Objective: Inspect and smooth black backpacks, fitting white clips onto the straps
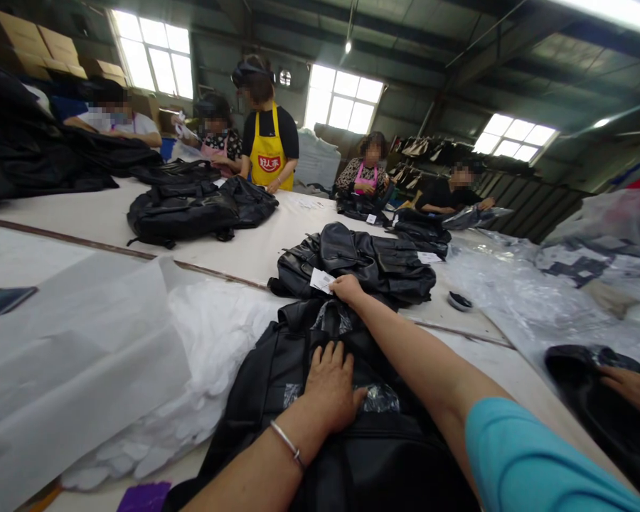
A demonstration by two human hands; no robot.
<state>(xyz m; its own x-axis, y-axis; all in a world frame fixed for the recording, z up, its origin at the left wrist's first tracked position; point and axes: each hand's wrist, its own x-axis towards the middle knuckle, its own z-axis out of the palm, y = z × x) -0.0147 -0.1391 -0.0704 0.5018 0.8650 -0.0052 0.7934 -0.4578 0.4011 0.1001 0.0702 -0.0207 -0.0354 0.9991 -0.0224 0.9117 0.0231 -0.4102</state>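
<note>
A black backpack (384, 462) lies on the table right in front of me, with shiny clear plastic on its straps and front. My left hand (331, 384) rests on it, fingers spread and palm down, a silver bangle on the wrist. Reaching past it, my right hand (348, 290) pinches the edge of a white paper tag (321, 280). That tag lies against a second black backpack (376, 259) just beyond the first. Another white tag (429, 257) shows at that backpack's right end.
White sheeting (85, 363) and a white soft pile (218, 341) cover the left. Clear plastic bags (491, 291) spread at the right, near a small dark dish (459, 301). A co-worker's hand (634, 387) touches a black bag. Several people work across the table, with more black backpacks (192, 210).
</note>
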